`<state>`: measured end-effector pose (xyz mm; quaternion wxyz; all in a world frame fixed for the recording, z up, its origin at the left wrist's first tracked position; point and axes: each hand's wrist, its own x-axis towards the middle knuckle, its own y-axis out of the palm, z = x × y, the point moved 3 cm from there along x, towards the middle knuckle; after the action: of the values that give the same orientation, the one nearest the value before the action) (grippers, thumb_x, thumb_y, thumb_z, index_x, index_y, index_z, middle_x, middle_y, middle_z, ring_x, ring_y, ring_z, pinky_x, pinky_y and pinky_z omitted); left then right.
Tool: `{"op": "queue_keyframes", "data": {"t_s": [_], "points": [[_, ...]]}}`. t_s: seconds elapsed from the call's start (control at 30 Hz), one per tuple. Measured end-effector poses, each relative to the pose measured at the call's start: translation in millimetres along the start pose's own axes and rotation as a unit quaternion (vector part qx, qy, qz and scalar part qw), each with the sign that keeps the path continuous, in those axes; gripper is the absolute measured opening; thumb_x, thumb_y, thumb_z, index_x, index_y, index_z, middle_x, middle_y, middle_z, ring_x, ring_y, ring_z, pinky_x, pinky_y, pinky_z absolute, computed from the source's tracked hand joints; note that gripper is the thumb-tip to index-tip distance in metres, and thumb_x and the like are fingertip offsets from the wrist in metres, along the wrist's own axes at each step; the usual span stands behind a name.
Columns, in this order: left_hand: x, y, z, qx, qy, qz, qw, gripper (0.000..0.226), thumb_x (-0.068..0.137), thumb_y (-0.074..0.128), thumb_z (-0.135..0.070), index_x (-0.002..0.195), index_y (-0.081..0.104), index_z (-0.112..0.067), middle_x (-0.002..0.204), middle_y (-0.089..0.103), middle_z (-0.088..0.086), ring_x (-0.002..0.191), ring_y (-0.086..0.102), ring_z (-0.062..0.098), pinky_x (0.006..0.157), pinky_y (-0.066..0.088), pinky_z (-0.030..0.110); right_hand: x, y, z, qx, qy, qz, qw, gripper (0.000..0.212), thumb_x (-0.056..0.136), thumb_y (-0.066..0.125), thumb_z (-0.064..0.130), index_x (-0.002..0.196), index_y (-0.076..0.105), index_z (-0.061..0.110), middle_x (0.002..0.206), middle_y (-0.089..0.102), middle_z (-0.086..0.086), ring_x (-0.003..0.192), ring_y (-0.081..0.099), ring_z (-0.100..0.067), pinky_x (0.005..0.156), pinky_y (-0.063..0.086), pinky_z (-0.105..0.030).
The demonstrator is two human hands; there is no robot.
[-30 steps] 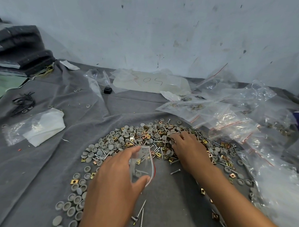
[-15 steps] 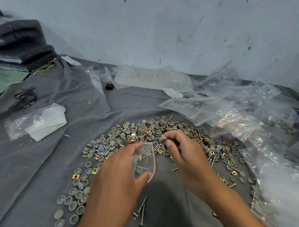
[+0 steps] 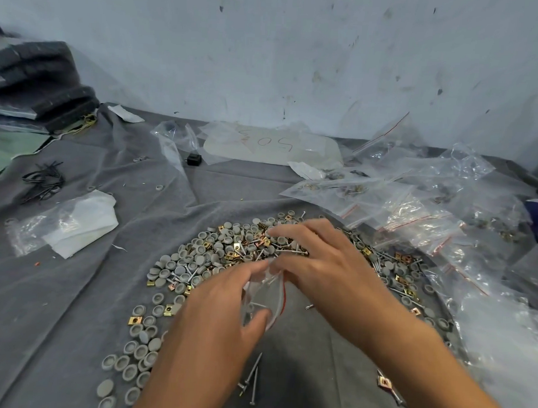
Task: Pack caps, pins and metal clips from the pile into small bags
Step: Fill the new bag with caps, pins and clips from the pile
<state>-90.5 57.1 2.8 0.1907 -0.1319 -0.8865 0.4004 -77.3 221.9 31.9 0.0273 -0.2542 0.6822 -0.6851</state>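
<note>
The left hand [image 3: 213, 318] pinches a small clear bag [image 3: 265, 296] between thumb and fingers, just before the pile [image 3: 228, 251] of caps, pins and metal clips on the desk [image 3: 73, 287]. The right hand [image 3: 323, 268] rests fingers-spread over the pile — thumb at the bag's mouth. Behind, a plastic sheet [image 3: 273, 145] reads "50" — the rest is unclear.

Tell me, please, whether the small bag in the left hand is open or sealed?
Open: the left hand holds the small bag with its mouth spread, facing the right hand.
</note>
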Motion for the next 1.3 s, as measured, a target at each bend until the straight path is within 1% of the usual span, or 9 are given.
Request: {"op": "queue_keyframes", "data": {"t_s": [0.17,0.3,0.43,0.53,0.6,0.77,0.93,1.1,1.3], "points": [[-3.9,-16.0,-3.6,-0.180,0.017,-0.065,0.981,0.038,0.077,0.067,-0.067,0.113,0.062,-0.057,0.095,0.068,-0.032,0.088,0.066,-0.010,0.072,0.046,0.004,7.3,-29.8,-20.6,0.188,0.018,-0.018,0.982,0.016,0.095,0.056,0.039,0.099,0.070,0.032,0.095,0.062,0.023,0.094,0.055,0.001,0.081,0.048,-0.024],[0.3,-18.5,-0.2,-0.273,0.013,-0.101,0.957,0.039,0.066,0.075,-0.057,0.104,0.069,-0.046,0.097,0.074,-0.023,0.085,0.072,0.000,0.069,0.056,0.023,-11.0,-43.7,-21.3,0.286,0.086,-0.116,0.947,0.013,0.090,0.068,0.047,0.100,0.063,0.040,0.087,0.065,0.019,0.080,0.061,-0.004,0.069,0.044,-0.011],[0.6,-13.6,1.0,-0.353,-0.007,-0.101,0.930,0.041,0.063,0.086,-0.039,0.101,0.073,-0.043,0.093,0.078,-0.011,0.084,0.075,0.012,0.077,0.058,0.042,-38.6,-24.3,-14.1,0.476,0.224,-0.133,0.840,0.022,0.079,0.070,0.047,0.097,0.067,0.035,0.078,0.070,0.013,0.065,0.058,-0.001,0.058,0.040,-0.010],[1.3,-11.8,2.1,-0.397,-0.017,-0.083,0.914,0.039,0.061,0.090,-0.033,0.097,0.076,-0.040,0.093,0.079,-0.004,0.081,0.075,0.017,0.072,0.060,0.028,-55.5,-7.1,-9.4,0.588,0.281,-0.164,0.740,0.015,0.078,0.072,0.031,0.089,0.074,0.020,0.071,0.068,0.009,0.062,0.055,0.003,0.056,0.039,-0.007],[2.9,-8.9,3.3,-0.421,-0.021,-0.074,0.904,0.038,0.061,0.091,-0.028,0.095,0.077,-0.037,0.092,0.079,0.001,0.079,0.075,0.016,0.070,0.058,0.019,-63.7,-0.4,-6.4,0.608,0.298,-0.175,0.714,0.016,0.077,0.070,0.028,0.087,0.075,0.017,0.067,0.066,0.011,0.060,0.055,0.005,0.053,0.038,-0.006],[4.8,-2.8,2.4,-0.445,-0.026,-0.068,0.893,0.040,0.057,0.087,-0.033,0.095,0.075,-0.035,0.093,0.079,0.003,0.081,0.075,0.015,0.071,0.056,0.018,-69.1,5.6,-2.4,0.567,0.323,-0.205,0.730,0.014,0.080,0.065,0.039,0.091,0.071,0.033,0.064,0.059,0.016,0.059,0.046,0.004,0.053,0.034,-0.009],[6.8,-2.2,-3.3,-0.458,-0.026,-0.079,0.885,0.033,0.061,0.087,-0.019,0.084,0.073,-0.035,0.088,0.077,0.007,0.075,0.074,0.013,0.067,0.055,0.016,-72.4,12.5,3.9,0.596,0.319,-0.217,0.704,0.016,0.084,0.070,0.045,0.097,0.071,0.037,0.082,0.068,0.011,0.076,0.058,-0.006,0.067,0.045,-0.017],[4.6,-4.7,-12.7,-0.483,-0.032,-0.036,0.874,0.028,0.059,0.084,-0.020,0.075,0.065,-0.034,0.085,0.077,0.012,0.069,0.071,0.012,0.060,0.053,0.015,-76.0,9.1,4.2,0.570,0.315,-0.214,0.728,0.028,0.078,0.067,0.056,0.095,0.072,0.035,0.084,0.071,0.003,0.079,0.061,-0.011,0.070,0.046,-0.025],[2.3,-0.2,-18.2,-0.472,-0.030,-0.009,0.881,0.040,0.056,0.091,-0.022,0.085,0.068,-0.038,0.088,0.078,0.009,0.076,0.075,0.016,0.063,0.056,0.020,-74.1,5.6,12.9,0.622,0.290,-0.223,0.692,0.022,0.083,0.068,0.049,0.095,0.068,0.031,0.086,0.071,0.006,0.082,0.064,-0.006,0.071,0.050,-0.015]]}}
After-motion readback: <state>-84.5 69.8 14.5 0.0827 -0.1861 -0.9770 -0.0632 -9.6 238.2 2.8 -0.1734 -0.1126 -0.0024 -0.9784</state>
